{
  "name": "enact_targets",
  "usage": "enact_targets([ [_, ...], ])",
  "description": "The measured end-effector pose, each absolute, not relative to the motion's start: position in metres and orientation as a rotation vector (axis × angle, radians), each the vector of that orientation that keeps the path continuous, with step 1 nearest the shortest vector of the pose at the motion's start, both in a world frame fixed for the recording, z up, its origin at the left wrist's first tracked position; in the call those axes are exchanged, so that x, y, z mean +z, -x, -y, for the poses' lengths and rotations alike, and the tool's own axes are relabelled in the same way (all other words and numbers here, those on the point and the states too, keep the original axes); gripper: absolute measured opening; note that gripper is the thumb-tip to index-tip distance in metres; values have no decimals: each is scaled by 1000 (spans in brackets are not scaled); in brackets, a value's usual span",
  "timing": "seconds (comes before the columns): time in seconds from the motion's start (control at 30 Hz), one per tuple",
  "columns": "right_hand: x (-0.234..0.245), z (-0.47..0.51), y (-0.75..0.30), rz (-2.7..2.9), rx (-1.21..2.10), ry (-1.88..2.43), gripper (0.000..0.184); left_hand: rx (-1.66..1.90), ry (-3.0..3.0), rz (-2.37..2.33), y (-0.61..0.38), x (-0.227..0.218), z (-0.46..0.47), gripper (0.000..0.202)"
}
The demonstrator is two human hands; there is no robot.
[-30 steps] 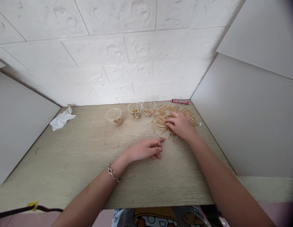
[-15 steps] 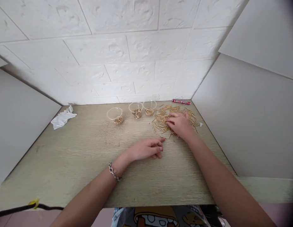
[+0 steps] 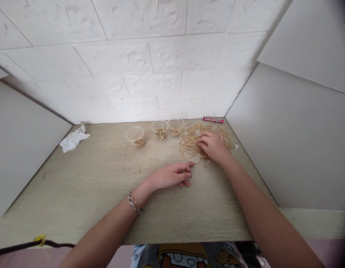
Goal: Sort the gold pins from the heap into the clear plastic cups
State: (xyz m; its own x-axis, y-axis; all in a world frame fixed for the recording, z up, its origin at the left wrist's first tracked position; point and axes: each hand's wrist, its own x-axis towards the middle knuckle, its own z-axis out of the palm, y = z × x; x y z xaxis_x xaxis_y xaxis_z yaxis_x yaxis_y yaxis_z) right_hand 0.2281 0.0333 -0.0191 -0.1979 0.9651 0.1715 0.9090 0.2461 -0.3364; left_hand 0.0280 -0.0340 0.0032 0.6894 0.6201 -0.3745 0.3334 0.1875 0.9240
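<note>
Your right hand [image 3: 214, 147] has shifted slightly, fingers drawn closer over the loose gold-coloured pins [image 3: 189, 143] right of centre; whether they pinch one, I can't tell. Your left hand [image 3: 171, 175], below centre, is loosely curled, its grip unclear. Mid-frame, three clear cups [image 3: 160, 128] hold gold-coloured pieces; with so many pins loose, much seems left.

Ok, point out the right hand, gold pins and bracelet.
Right hand [image 3: 216, 148]: head view, back of the hand.
Gold pins [image 3: 191, 141]: head view, left part of the pile.
Bracelet [image 3: 132, 203]: head view, chain links near the wrist.
</note>
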Motion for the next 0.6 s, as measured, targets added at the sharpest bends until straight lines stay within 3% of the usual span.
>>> enact_targets([
  [0.6, -21, -37, -219, 2363, -8, 1728, 26, 300, -1267, -889, -29, -4, 31, 25],
])
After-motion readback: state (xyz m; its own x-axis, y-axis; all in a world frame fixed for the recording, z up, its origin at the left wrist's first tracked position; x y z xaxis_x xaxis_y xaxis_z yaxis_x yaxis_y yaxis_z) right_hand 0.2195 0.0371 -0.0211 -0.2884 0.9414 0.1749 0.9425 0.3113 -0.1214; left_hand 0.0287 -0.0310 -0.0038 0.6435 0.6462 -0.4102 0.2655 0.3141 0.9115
